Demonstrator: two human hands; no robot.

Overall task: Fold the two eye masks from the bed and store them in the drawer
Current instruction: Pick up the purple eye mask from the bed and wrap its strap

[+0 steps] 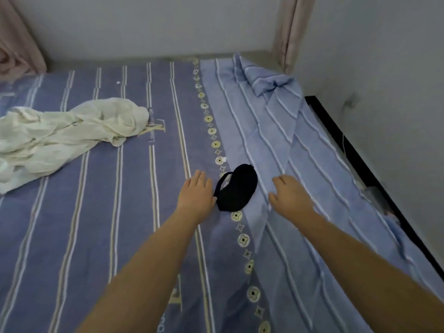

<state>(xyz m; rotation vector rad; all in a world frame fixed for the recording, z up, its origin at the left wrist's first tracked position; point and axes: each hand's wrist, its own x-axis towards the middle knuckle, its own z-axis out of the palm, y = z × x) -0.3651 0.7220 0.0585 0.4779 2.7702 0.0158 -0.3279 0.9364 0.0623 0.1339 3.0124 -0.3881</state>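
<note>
A black eye mask (237, 188) lies flat on the striped blue bed sheet (134, 212), its strap looped at the left side. My left hand (195, 195) hovers just left of it, fingers spread, the thumb side almost touching the strap. Right of the mask, my right hand (289, 193) is stretched out palm down over the lighter blue sheet, a short gap away from the mask. Neither hand holds anything. I see only one eye mask; no drawer is in view.
A crumpled cream garment (62, 133) lies on the bed's left. A bunched light-blue striped blanket (271, 92) runs along the right side. A dark bed frame edge (355, 152) borders the wall on the right. Pink curtains (292, 27) hang behind.
</note>
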